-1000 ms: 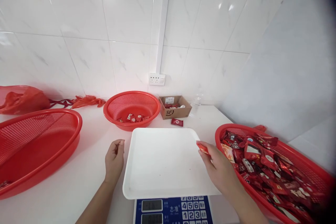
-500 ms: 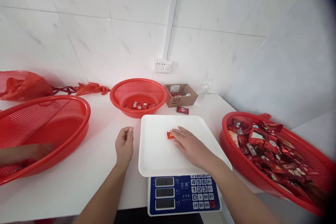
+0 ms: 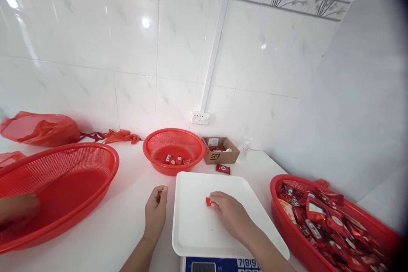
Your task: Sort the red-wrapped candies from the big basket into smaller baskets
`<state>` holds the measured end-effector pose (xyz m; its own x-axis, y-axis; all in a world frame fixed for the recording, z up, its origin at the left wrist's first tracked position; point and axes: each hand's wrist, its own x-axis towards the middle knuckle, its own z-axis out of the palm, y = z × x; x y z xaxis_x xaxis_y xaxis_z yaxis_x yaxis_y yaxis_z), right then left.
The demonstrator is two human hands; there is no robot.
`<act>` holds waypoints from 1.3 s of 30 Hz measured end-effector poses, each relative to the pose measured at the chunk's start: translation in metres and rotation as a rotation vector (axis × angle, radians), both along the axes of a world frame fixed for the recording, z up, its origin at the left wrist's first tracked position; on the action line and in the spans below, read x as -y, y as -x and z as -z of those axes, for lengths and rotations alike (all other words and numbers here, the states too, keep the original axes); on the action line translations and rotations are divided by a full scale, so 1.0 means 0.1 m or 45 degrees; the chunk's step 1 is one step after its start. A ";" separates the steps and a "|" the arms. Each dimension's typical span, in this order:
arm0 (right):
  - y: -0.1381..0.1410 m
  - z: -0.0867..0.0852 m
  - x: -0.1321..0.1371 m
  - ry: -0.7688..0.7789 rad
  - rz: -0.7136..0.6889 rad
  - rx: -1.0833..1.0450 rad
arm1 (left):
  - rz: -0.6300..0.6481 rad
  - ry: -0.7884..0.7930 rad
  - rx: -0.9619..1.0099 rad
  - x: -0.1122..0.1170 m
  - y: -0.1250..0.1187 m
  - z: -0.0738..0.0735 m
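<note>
My right hand (image 3: 230, 214) is over the white tray of the scale, its fingers closed on a small red-wrapped candy (image 3: 208, 201). Part of the wrapper sticks out past the fingertips. The white tray (image 3: 194, 238) sits on top of a blue weighing scale (image 3: 219, 264), whose keys and display are mostly cut off below. Left of the tray, my left hand (image 3: 156, 208) hovers with its fingers curled and the thumb against the forefinger. Whether anything is pinched there, I cannot make out.
A big basket of wrapped snacks (image 3: 274, 195) stands right. Behind the tray are a red basket (image 3: 174, 171) with a few packets, a carton (image 3: 223, 157), a dark red packet (image 3: 223, 169) and a clear bottle (image 3: 245, 148). Another person's hand (image 3: 19, 209) reaches into the left basket (image 3: 95, 195).
The view has tipped upward, so everything sits lower. My right fingers, flatter over the candy before, have now drawn together on it. The other person's hand has shifted left in its basket.
</note>
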<state>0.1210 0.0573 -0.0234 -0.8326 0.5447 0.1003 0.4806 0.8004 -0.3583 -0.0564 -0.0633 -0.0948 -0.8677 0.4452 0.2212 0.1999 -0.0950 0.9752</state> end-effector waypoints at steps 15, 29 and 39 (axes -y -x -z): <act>-0.01 0.12 0.04 0.357 0.254 -0.305 | 0.077 -0.111 0.036 0.02 -0.02 0.08; 0.03 0.16 -0.25 0.385 0.208 -0.210 | 0.049 -0.013 -0.085 -0.02 0.01 0.21; -0.01 0.03 -0.47 0.512 -0.054 -0.111 | 0.085 0.137 -0.370 0.17 0.02 -0.36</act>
<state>0.1216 0.1046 -0.0262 -0.8530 0.5202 -0.0421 0.4039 0.6069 -0.6844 -0.0582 -0.0804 -0.0583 -0.7432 0.5333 0.4040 0.4681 -0.0171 0.8835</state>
